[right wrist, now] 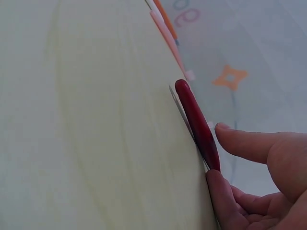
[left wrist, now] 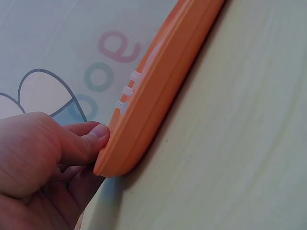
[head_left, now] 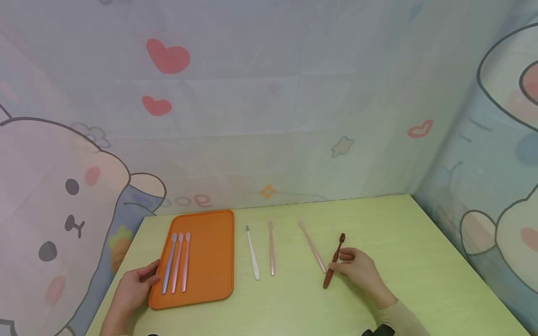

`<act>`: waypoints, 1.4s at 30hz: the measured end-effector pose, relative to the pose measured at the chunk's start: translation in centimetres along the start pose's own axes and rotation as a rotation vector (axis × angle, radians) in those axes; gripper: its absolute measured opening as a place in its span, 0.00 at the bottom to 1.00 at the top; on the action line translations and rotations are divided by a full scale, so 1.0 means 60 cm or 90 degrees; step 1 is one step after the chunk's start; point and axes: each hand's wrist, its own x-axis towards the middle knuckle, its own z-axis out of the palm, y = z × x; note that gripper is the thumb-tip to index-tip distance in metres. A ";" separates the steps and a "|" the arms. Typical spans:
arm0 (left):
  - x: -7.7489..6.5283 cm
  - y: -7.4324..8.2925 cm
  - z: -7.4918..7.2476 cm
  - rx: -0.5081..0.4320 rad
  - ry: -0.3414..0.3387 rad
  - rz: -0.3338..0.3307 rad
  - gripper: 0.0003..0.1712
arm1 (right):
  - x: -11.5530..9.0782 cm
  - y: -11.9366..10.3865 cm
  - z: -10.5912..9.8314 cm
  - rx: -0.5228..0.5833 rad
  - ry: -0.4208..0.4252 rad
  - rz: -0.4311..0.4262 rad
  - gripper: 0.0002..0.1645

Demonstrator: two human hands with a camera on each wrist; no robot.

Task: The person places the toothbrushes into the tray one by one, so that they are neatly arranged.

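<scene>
Red brush (head_left: 336,255) right at right hand (head_left: 362,270), touching, pinch unclear; long axis points away, slightly rightward. Tray (head_left: 211,256) well left, left hand (head_left: 132,288) gripping its edge.

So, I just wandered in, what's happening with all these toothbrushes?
A person is sorting through brushes with both hands. The left hand holds the edge of an orange tray, where three brushes lie side by side. The right hand is at a dark red brush, its fingers touching it, though how firmly I can't tell. Between tray and red brush, a white brush and two pink ones lie on the table.
</scene>
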 end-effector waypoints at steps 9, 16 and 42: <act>0.000 -0.001 0.000 0.017 0.000 0.002 0.28 | 0.000 -0.001 0.004 -0.040 0.009 -0.009 0.45; 0.000 0.001 0.000 0.011 -0.001 -0.008 0.28 | -0.001 -0.004 0.001 -0.038 0.003 -0.007 0.45; 0.002 -0.007 0.000 0.011 -0.001 0.002 0.28 | -0.001 -0.009 -0.006 -0.092 0.007 -0.047 0.38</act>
